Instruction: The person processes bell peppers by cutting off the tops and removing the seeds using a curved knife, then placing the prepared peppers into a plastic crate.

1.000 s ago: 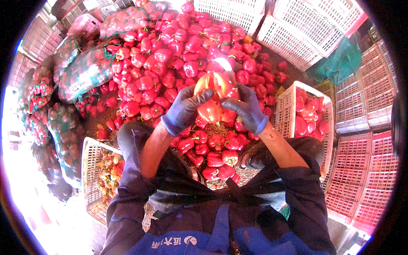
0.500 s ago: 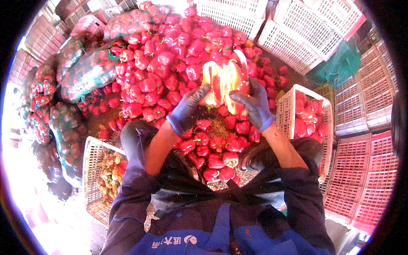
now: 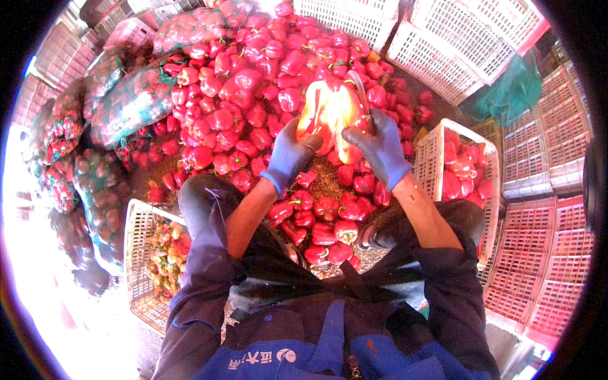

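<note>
Both my hands wear dark-palmed blue gloves and hold a red bell pepper split open, its pale, brightly lit inside facing up. My left hand (image 3: 290, 155) is closed round the left half (image 3: 313, 114), its thumb along the near edge. My right hand (image 3: 381, 147) grips the right half (image 3: 348, 126), with the thumb pressed near the cut. A narrow, pale curved strip (image 3: 360, 90) rises beside the right half next to my right fingers; its kind I cannot make out. Beneath and beyond my hands spreads a large heap of whole red bell peppers (image 3: 247, 79).
Left of my knee a white crate (image 3: 136, 253) holds pepper cores and scraps. To the right, another crate (image 3: 437, 136) contains red pepper pieces. Filled mesh sacks (image 3: 133, 111) lie at the far left. Stacked crates (image 3: 532, 253) stand at the right, and a green net (image 3: 510, 95) hangs near them.
The pepper's halves have spread wider apart, showing more of the inside. My left hand has turned and shifted slightly right and nearer; my right hand has barely moved.
</note>
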A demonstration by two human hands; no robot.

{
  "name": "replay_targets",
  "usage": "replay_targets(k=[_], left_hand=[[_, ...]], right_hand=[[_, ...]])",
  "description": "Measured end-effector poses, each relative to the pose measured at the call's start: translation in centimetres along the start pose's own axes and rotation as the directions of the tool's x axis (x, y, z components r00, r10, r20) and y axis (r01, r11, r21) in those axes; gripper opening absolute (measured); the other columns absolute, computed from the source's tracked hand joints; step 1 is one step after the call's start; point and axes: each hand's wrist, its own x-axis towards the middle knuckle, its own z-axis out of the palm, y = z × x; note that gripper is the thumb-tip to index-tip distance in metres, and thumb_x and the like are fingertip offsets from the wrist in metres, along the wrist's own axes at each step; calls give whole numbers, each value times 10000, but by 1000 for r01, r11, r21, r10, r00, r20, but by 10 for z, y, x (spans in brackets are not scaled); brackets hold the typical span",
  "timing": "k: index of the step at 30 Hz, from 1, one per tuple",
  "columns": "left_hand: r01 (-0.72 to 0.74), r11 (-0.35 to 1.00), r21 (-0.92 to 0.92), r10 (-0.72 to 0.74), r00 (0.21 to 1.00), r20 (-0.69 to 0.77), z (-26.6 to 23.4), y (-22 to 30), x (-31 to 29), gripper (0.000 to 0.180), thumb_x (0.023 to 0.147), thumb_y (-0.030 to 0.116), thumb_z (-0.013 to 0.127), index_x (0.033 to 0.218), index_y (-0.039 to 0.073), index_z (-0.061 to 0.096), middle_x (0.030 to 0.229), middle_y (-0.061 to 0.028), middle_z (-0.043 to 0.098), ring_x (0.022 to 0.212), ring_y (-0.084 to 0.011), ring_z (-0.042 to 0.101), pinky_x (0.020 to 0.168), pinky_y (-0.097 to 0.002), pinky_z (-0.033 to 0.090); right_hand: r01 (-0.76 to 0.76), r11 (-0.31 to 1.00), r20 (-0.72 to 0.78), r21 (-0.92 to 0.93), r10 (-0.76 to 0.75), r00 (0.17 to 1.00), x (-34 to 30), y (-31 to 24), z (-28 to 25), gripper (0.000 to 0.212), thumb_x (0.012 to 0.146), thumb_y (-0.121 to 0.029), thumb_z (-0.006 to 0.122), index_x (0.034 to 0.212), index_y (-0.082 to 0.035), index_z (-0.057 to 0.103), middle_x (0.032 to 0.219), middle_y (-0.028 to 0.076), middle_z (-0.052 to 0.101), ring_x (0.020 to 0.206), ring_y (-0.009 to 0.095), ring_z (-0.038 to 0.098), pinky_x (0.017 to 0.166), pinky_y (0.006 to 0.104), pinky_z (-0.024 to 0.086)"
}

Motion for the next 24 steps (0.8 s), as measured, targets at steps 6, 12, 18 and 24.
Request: replay_targets(k=[6, 12, 18, 24], left_hand=[[87, 995, 43, -79, 985, -151, -27, 2, 24, 466, 875, 208, 801, 1246, -11, 623, 820, -48, 686, 510, -104, 576, 412, -262, 422], [334, 935, -121, -347, 931, -111, -52, 25, 25, 204, 927, 313, 655, 965, 113, 656, 653, 13, 597, 461, -120, 521, 412, -256, 378], [303, 943, -140, -301, 953, 38, 9, 26, -14, 311, 920, 250, 709, 1130, 30, 645, 715, -22, 597, 436, -137, 509, 383, -300, 395], [212, 977, -24, -202, 955, 219, 16, -2, -20, 518, 934, 86, 679, 1402, -47, 500, 975, -56, 690, 673, -87, 618, 550, -249, 488]], right_hand=[[54, 963, 61, -262, -40, 997, -10, -19, -23, 320, 827, -195, 799, 1050, -5, 668, 917, 27, 699, 840, 142, 631, 770, 321, 528], [-41, 949, -82, 313, 70, 994, 6, -33, -50, 319, 843, -112, 814, 1106, -9, 666, 988, 50, 709, 867, 107, 654, 776, 282, 540], [-353, 883, 9, 310, 369, 929, 4, -11, -28, 399, 839, -303, 858, 1063, -45, 651, 886, 25, 672, 720, 139, 611, 644, 327, 521], [134, 972, -94, -191, -154, 984, -6, 13, 0, 519, 778, -405, 893, 1050, -25, 667, 900, 103, 717, 825, 224, 700, 781, 378, 575]])
